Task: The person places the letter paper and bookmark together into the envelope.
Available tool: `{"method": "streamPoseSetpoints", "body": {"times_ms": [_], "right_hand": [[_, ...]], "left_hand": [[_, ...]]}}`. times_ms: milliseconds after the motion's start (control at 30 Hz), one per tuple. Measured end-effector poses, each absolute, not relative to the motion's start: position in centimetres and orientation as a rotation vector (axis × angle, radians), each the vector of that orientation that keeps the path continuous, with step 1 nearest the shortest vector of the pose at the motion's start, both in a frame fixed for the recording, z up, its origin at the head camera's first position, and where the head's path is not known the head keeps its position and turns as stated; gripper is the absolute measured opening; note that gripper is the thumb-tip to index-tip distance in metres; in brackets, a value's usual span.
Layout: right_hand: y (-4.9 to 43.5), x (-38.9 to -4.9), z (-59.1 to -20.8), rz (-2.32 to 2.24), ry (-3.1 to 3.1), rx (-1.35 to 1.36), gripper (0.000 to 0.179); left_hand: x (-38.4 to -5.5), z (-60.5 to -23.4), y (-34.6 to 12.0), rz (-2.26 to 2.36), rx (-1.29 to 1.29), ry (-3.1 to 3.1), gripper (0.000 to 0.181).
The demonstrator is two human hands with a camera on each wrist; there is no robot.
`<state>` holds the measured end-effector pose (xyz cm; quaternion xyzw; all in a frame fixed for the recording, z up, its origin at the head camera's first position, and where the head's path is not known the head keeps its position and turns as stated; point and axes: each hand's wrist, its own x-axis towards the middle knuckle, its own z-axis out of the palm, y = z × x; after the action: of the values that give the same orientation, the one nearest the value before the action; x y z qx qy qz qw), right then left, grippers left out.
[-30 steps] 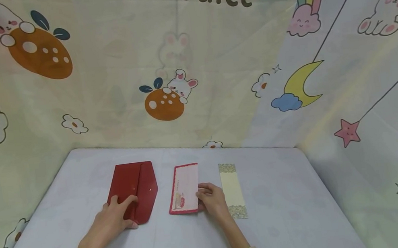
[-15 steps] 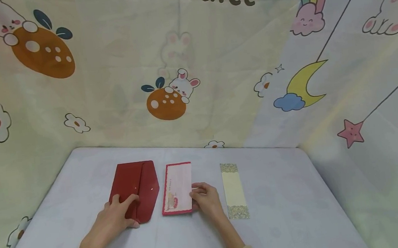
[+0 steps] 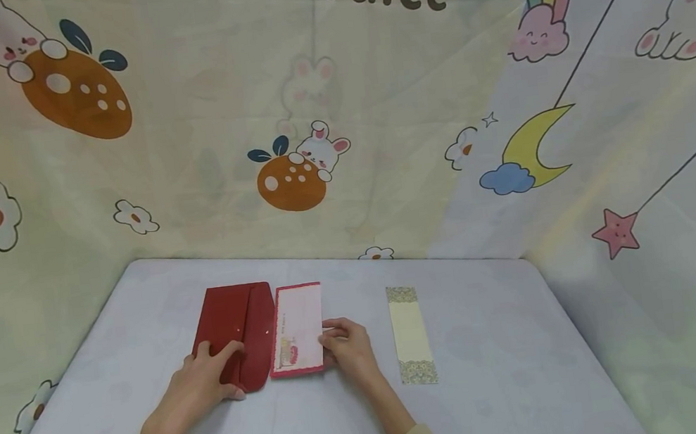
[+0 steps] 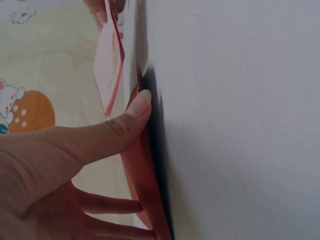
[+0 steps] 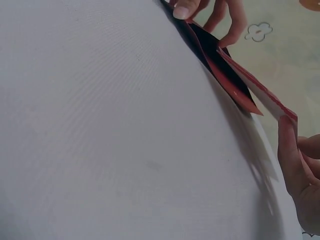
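Observation:
A red paper envelope (image 3: 226, 313) lies at the left of the white table, its pointed flap toward the right. My left hand (image 3: 201, 379) grips its near part, thumb at the near edge and fingers over the top. In the right wrist view the envelope's mouth (image 5: 207, 42) gapes, dark inside. My right hand (image 3: 351, 350) pinches the right edge of a pale pink card (image 3: 300, 321) with a red border. The card is held tilted above the table, and its left edge meets or overlaps the flap side in the head view. In the left wrist view the card (image 4: 106, 70) appears beyond my thumb.
A cream paper strip (image 3: 411, 330) with patterned ends lies to the right of my right hand on the white table (image 3: 495, 343). Cloth walls (image 3: 198, 119) with cartoon prints rise behind and beside the table.
My right hand has carried the card leftward from near the cream strip up to the envelope's flap side. My left hand stays in place on the envelope.

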<state>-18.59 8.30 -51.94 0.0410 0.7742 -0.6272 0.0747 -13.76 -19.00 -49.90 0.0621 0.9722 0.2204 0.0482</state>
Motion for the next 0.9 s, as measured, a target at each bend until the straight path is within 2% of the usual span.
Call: {"method": "streamPoseSetpoints", "body": {"times_ms": [900], "right_hand": [[4.6,-19.7,-52.9,-1.881,2.269,0.115,0.026]], "left_hand": [[-13.9,-49.6,-18.9,0.672,0.177,2.940,0.069]]}}
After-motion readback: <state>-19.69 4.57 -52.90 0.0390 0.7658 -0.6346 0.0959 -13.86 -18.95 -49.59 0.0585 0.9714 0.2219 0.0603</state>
